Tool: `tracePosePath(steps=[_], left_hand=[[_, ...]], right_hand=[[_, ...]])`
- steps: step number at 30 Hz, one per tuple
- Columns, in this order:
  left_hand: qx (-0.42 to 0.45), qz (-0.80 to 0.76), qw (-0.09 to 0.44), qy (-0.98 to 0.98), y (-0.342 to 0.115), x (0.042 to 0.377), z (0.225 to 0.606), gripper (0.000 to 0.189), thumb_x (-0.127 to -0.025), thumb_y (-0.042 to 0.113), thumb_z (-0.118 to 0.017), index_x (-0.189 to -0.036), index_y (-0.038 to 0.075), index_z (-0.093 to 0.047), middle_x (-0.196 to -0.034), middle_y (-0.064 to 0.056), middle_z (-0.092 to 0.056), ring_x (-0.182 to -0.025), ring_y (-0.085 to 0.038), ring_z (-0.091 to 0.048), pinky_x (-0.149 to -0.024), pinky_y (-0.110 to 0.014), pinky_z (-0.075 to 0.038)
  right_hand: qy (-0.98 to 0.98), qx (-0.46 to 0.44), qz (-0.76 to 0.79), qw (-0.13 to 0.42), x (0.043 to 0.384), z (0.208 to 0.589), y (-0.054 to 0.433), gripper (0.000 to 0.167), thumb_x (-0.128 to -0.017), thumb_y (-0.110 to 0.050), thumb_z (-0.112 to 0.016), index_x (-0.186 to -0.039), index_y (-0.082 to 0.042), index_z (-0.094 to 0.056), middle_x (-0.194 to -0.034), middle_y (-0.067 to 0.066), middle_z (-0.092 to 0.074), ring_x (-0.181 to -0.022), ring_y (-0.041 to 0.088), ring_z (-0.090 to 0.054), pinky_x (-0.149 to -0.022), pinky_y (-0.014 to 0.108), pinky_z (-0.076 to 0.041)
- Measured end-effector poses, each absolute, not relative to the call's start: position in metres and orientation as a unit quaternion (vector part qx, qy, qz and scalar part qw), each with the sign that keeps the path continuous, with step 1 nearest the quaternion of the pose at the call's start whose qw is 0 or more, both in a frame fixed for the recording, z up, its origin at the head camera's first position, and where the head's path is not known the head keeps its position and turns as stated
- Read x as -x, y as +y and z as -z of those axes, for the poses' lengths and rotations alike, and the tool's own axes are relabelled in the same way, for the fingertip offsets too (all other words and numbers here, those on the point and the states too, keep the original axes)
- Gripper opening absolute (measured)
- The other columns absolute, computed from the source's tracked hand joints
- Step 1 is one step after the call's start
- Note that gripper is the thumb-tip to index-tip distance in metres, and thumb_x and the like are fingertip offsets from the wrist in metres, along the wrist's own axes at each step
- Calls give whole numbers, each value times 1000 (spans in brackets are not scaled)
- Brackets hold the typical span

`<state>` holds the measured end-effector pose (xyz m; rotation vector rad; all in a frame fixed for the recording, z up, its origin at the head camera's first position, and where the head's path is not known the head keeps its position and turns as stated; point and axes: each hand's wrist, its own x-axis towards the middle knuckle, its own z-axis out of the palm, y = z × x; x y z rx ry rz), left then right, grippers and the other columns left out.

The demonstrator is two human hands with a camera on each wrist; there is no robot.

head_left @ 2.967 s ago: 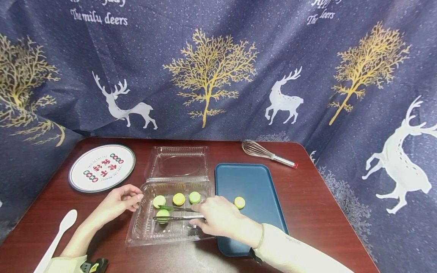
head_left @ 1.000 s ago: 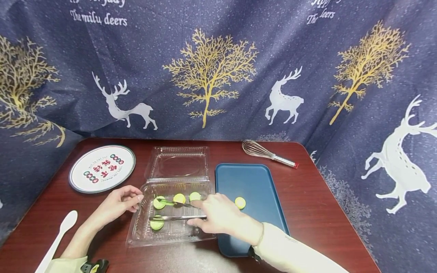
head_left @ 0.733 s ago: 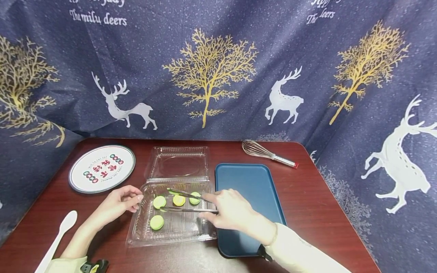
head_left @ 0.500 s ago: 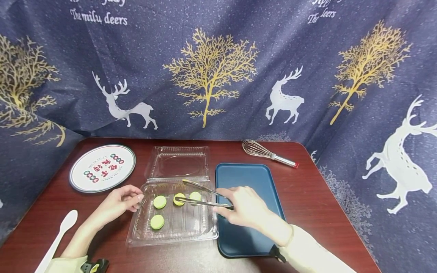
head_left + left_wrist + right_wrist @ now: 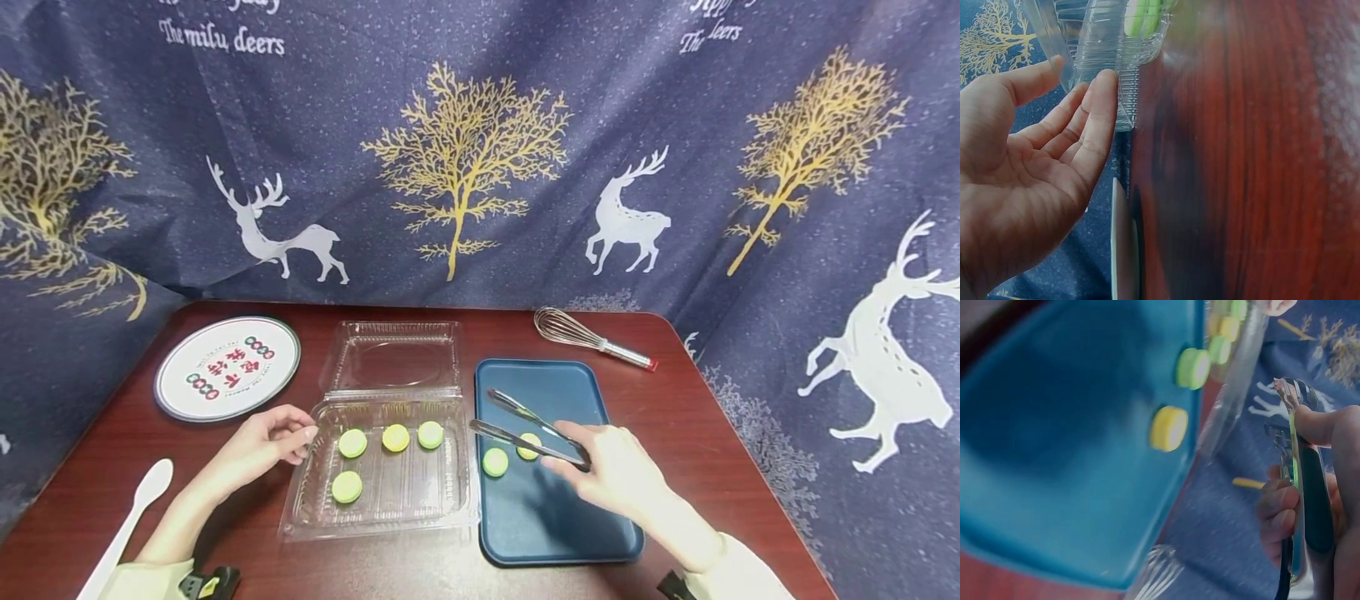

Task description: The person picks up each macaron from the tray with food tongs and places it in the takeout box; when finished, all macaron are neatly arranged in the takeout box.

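My left hand [image 5: 262, 446] pinches the left rim of a clear hinged plastic container [image 5: 397, 504], thumb on one side of the wall and fingers on the other in the left wrist view. Inside sit several macarons: a yellow one [image 5: 395, 437] and green ones, including a green macaron [image 5: 347, 487] at front left. Over the blue tray [image 5: 577, 533], my right hand [image 5: 618, 471] grips metal tongs [image 5: 525, 421], their arms spread with nothing between the tips. Beneath them on the tray lie a green macaron [image 5: 495, 462] and a yellow macaron [image 5: 528, 447], the latter partly covered by the tongs.
The container's lid [image 5: 397, 358] lies folded back behind it. A white plate [image 5: 225, 367] with red lettering is at back left, and a white spoon [image 5: 127, 529] near the left forearm. A whisk [image 5: 592, 337] rests behind the tray.
The tongs released a green macaron at the container's front left. My right hand then carried the tongs rightward over the tray, uncovering its green macaron. My left hand stayed at the rim.
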<state>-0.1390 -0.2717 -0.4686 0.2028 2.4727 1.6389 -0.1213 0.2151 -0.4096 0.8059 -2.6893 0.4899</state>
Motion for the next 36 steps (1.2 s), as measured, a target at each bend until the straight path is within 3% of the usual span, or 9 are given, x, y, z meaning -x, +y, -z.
tracePosePath(steps=[6, 10, 19, 32, 36], left_hand=[[-67, -546, 80, 831, -271, 139, 469, 28, -97, 16, -66, -110, -8, -59, -84, -13, -66, -71, -18, -67, -65, -33, -60], [-68, -541, 80, 834, -270, 139, 469, 27, -97, 16, -66, -109, -7, -59, -85, -13, -67, -72, -18, -67, -65, -33, -60], [-67, -537, 80, 837, -270, 138, 467, 26, -97, 16, -66, -109, -7, -60, -87, -13, -67, -73, -18, -67, -65, -33, -60], [-64, -545, 82, 832, -270, 137, 467, 27, -97, 16, -66, -109, -7, -60, -87, -13, -66, -73, -18, -67, -65, -33, -60], [-65, -545, 82, 832, -270, 137, 467, 26, -97, 16, -66, -109, -7, -60, -87, -13, -66, -73, -18, -67, -65, -33, -60]], right_hand=[[-942, -255, -166, 144, 113, 425, 238, 40, -78, -40, -85, -110, -20, -73, -62, -23, -51, -56, -3, -44, -52, 22, -42], [-946, -239, -165, 145, 107, 434, 247, 38, -78, -40, -85, -109, -20, -73, -59, -27, -41, -56, -3, -43, -52, 24, -43], [-951, -216, -153, 157, 97, 453, 262, 38, -76, -38, -87, -107, -21, -74, -64, -26, -51, -60, -1, -54, -53, 30, -49], [-959, -203, -151, 130, 92, 462, 266, 36, -79, -40, -84, -109, -22, -74, -65, -24, -54, -62, 0, -56, -53, 30, -48], [-958, -203, -150, 134, 91, 462, 266, 36, -79, -38, -85, -109, -21, -75, -70, -18, -63, -65, 3, -62, -55, 31, -51]])
